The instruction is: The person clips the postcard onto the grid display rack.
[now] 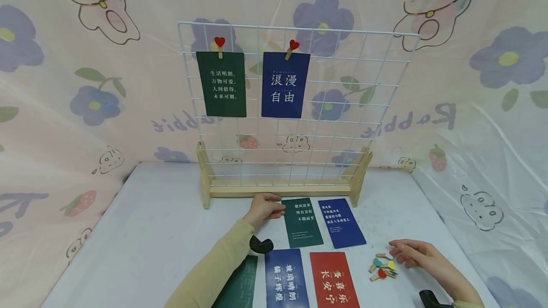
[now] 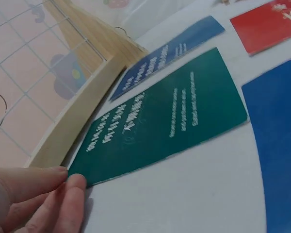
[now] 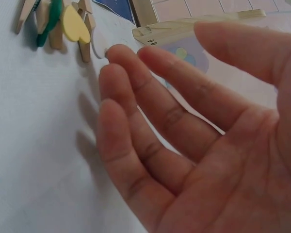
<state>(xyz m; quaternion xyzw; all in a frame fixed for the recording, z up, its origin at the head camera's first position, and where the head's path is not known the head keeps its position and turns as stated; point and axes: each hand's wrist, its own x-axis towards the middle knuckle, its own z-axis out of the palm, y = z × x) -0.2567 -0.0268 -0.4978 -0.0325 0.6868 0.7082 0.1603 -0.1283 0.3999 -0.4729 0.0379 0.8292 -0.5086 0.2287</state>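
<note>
Thumb and fingertip of the left hand (image 1: pixel 262 209) are pinching the upper left corner of a loose green card (image 1: pixel 301 225), which is lying on the table just right of that hand. Farther right, a slanted blue card (image 1: pixel 342 225) is resting beside it. Nearer the body than the left hand, a dark green card (image 1: pixel 239 284), a lettered blue card (image 1: pixel 287 279) and a red card (image 1: pixel 334 279) are lying in a row, the first partly disappearing behind the left sleeve (image 1: pixel 214 265). Fingers slightly spread and gently bent, the right hand (image 1: pixel 421 256) is hanging just right of some heart clips (image 1: pixel 391 265).

Directly ahead of the left hand, a wooden stand (image 1: pixel 280 191) is limiting forward room. To that hand's left, the white tabletop (image 1: pixel 150 232) is stretching openly toward its edge; the opposite edge is running near the right hand. Above the left hand, a hung green card (image 1: pixel 222 91) and a hung blue card (image 1: pixel 286 75) are dangling from a wire grid (image 1: pixel 299 28). Beyond everything, a printed cloth (image 1: pixel 471 118) is covering the background.
</note>
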